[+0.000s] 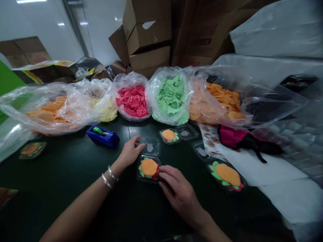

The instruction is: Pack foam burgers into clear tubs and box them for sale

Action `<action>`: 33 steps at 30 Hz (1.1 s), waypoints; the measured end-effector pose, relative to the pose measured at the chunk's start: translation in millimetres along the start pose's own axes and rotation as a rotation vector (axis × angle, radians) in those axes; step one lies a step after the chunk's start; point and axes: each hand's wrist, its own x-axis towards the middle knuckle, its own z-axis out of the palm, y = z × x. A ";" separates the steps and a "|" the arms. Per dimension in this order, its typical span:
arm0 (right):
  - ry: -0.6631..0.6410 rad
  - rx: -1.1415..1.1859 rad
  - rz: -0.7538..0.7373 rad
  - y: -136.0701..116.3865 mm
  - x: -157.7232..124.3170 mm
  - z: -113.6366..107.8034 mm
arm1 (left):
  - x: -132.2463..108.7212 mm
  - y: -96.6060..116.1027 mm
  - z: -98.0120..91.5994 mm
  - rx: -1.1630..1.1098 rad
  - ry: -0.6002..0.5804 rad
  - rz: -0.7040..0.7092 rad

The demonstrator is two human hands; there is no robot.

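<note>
In the middle of the dark table a clear plastic clamshell box (139,175) lies with its lid (151,147) folded back. Inside it is a toy burger (148,167) of orange, green and red soft pieces. My left hand (131,150) is at the lid's left edge, fingers apart; whether it touches the lid I cannot tell. Against the box's right side rest the outstretched fingers of my right hand (178,190), beside the red piece. Its thumb and fingers are apart, and it grips nothing that I can see.
Clear bags of orange (50,111), yellow (108,112), red (133,101), green (171,94) and more orange pieces (222,95) line the back. Opened boxes with burgers stand behind (169,135) and right (227,176). A blue tape dispenser (102,136) is at left, another filled box (32,149) farther left.
</note>
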 end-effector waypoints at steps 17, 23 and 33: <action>-0.153 -0.034 0.443 4.0 3.7 24.3 | -34.9 10.5 -26.4 0.128 -0.069 0.395; -0.152 0.027 0.486 2.7 1.9 23.1 | -89.7 2.3 -28.0 0.527 -0.298 0.675; -0.457 0.067 0.416 7.2 30.5 9.3 | -106.3 8.0 -29.3 0.770 -0.423 0.611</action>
